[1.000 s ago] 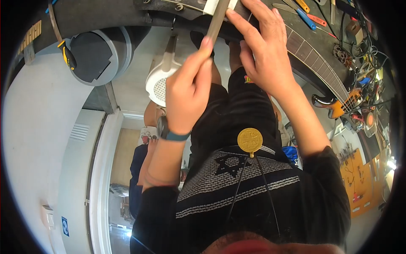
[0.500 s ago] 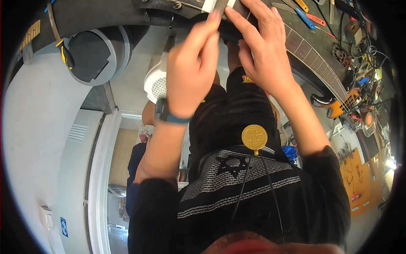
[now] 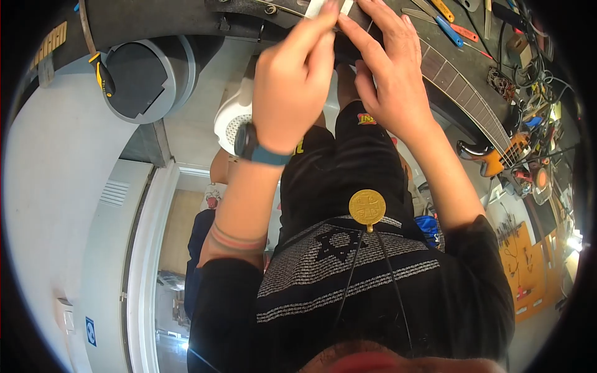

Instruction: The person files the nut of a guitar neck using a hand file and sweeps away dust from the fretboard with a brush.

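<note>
- The left hand (image 3: 289,87) is curled, whatever is gripped cannot be told; the right hand (image 3: 395,81) is opened, fingers spread.
- The guitar (image 3: 462,87) is fretted, its body orange and black.
- Its neck is laid along the worktop's (image 3: 460,56) near edge, under the fingers.
- White strips (image 3: 314,8) are partly covered; cables (image 3: 542,69) are tangled right.

Pale wall (image 3: 56,186) — vented door (image 3: 107,242) — bright light (image 3: 574,242)

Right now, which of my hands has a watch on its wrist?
Your left hand, with the watch on a teal band; your right hand's wrist is bare.
</note>
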`<action>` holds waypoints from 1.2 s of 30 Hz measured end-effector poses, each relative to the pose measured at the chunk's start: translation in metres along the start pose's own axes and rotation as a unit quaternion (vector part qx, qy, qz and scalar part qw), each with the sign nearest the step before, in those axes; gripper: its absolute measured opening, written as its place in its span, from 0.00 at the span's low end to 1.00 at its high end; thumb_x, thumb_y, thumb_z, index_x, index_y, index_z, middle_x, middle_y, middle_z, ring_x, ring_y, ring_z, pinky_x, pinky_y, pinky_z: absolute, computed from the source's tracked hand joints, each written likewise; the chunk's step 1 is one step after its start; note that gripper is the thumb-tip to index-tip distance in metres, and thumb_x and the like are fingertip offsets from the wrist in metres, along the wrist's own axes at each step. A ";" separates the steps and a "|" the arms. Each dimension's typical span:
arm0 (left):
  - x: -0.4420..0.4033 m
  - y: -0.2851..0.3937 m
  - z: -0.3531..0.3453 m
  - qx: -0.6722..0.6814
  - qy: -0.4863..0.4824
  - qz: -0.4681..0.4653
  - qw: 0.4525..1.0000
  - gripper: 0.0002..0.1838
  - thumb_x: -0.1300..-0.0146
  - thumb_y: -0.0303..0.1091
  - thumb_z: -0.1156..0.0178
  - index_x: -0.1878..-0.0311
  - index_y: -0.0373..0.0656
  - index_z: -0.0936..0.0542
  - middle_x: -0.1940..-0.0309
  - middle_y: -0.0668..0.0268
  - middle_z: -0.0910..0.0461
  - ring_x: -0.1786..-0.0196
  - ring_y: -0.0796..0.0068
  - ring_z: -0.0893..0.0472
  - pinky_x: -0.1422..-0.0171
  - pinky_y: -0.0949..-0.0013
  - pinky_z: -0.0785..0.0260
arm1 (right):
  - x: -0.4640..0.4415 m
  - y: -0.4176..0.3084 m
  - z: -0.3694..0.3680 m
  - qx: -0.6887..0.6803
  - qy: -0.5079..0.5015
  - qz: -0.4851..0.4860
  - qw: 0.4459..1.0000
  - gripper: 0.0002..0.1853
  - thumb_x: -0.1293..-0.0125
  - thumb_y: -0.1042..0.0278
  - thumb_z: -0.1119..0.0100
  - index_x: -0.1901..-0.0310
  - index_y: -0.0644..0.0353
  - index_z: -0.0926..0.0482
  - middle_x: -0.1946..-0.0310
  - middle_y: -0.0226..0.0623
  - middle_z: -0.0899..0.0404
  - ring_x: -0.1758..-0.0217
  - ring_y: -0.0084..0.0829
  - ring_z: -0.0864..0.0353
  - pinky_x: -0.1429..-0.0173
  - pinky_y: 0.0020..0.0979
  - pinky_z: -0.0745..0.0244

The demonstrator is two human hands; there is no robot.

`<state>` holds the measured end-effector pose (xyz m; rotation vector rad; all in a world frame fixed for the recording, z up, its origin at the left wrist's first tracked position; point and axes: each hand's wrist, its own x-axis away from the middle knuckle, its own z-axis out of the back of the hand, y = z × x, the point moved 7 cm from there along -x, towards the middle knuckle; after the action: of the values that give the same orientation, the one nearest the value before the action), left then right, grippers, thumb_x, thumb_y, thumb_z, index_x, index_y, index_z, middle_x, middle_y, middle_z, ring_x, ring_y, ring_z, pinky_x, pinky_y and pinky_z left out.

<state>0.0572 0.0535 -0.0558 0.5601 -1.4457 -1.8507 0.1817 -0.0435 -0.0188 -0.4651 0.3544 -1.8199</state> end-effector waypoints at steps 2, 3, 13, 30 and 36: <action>0.031 0.002 0.012 -0.007 -0.009 0.010 1.000 0.17 0.17 0.22 0.37 0.30 0.38 0.12 0.48 0.52 0.07 0.59 0.68 0.08 0.55 0.66 0.20 | 0.003 0.005 -0.006 -0.024 0.015 0.007 1.000 0.37 0.31 0.83 0.40 0.19 0.55 0.22 0.16 0.59 0.31 0.10 0.63 0.33 0.09 0.68 0.44; 0.040 0.005 0.016 -0.011 -0.017 0.011 1.000 0.18 0.16 0.22 0.37 0.28 0.38 0.13 0.41 0.53 0.07 0.53 0.70 0.08 0.50 0.67 0.19 | 0.003 0.009 -0.007 -0.034 0.022 0.011 0.999 0.37 0.30 0.83 0.40 0.19 0.55 0.22 0.16 0.59 0.31 0.10 0.63 0.33 0.09 0.68 0.44; 0.044 0.002 0.014 -0.005 -0.040 0.050 0.998 0.19 0.15 0.21 0.38 0.26 0.33 0.15 0.30 0.53 0.09 0.32 0.69 0.11 0.29 0.66 0.20 | 0.004 0.009 -0.007 -0.039 0.024 0.010 0.999 0.37 0.31 0.83 0.40 0.19 0.56 0.22 0.16 0.58 0.32 0.09 0.62 0.35 0.09 0.68 0.43; -0.007 -0.001 -0.004 0.026 -0.001 -0.004 1.000 0.17 0.16 0.24 0.35 0.29 0.39 0.13 0.58 0.48 0.08 0.69 0.74 0.14 0.61 0.67 0.22 | 0.004 0.010 -0.008 -0.037 0.022 0.007 0.999 0.38 0.31 0.83 0.40 0.18 0.55 0.23 0.15 0.59 0.33 0.09 0.63 0.37 0.09 0.69 0.45; 0.061 0.004 0.020 -0.015 -0.005 0.013 1.000 0.18 0.16 0.19 0.38 0.29 0.35 0.13 0.32 0.52 0.07 0.49 0.72 0.06 0.48 0.70 0.17 | 0.000 0.004 0.000 -0.026 -0.035 -0.004 0.999 0.38 0.31 0.82 0.40 0.17 0.55 0.23 0.15 0.60 0.33 0.09 0.64 0.37 0.09 0.69 0.46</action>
<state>0.0046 0.0198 -0.0407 0.5164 -1.4231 -1.8549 0.1846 -0.0441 -0.0208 -0.5655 0.3531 -1.8016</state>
